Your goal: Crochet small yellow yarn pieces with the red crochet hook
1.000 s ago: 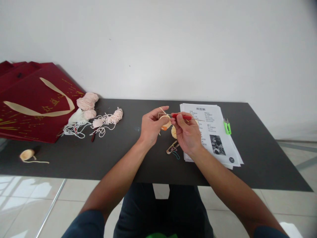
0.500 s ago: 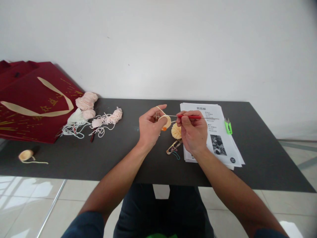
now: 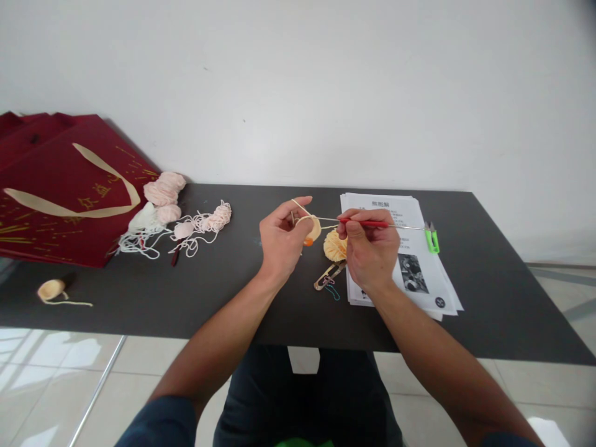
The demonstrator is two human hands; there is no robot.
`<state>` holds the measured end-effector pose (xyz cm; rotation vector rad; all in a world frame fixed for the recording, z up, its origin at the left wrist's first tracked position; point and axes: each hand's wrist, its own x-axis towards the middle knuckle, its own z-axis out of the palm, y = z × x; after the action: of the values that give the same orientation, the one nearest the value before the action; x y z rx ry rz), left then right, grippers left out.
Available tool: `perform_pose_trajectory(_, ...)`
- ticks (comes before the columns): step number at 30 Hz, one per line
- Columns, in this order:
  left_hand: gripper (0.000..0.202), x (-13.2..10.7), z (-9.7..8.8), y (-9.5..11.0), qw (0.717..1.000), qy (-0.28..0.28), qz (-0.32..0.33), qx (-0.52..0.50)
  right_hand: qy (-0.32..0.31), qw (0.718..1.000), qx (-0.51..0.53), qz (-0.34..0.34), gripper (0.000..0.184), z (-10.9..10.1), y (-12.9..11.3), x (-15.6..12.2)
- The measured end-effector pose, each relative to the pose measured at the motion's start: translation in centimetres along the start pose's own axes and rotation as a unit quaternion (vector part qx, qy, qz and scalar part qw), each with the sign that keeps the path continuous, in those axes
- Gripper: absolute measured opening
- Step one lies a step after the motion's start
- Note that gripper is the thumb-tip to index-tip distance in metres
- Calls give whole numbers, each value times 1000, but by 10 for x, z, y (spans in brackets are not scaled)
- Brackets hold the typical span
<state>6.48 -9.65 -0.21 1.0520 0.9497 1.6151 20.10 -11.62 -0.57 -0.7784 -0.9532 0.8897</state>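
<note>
Left hand: fingers curled, pinching a small round crochet piece above the table.
Right hand: closed around a red-handled crochet hook.
Yarn ball: between both hands, on the table.

Red gift bag, pink yarn tangle, printed sheets, green snips, black table

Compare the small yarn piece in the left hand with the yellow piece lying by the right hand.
The held yarn piece is a small smooth disc, pinched upright in the left hand; the yellow piece is larger, ribbed like a fan, and rests on the table. A strand runs from the held one only. Both are pale yellow yarn.
</note>
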Motion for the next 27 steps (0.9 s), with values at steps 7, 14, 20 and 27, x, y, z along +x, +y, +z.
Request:
perform_pose_trajectory(7, 29, -2, 0, -2, 999, 12, 28, 9, 3, 1000, 0, -12, 14, 0, 1, -1)
perform_pose_trajectory(14, 24, -4, 3, -1, 998, 39, 29, 29, 8, 1000, -12, -17, 14, 3, -2, -4)
perform_pose_trajectory(20, 22, -4, 2, -2, 997, 58, 33, 40, 17, 999, -26, -40, 13, 6, -1, -8)
perform_pose_trajectory(27, 29, -3, 2, -5, 998, 68, -1, 14, 21, 994, -75, -75, 9, 7, 1, -17)
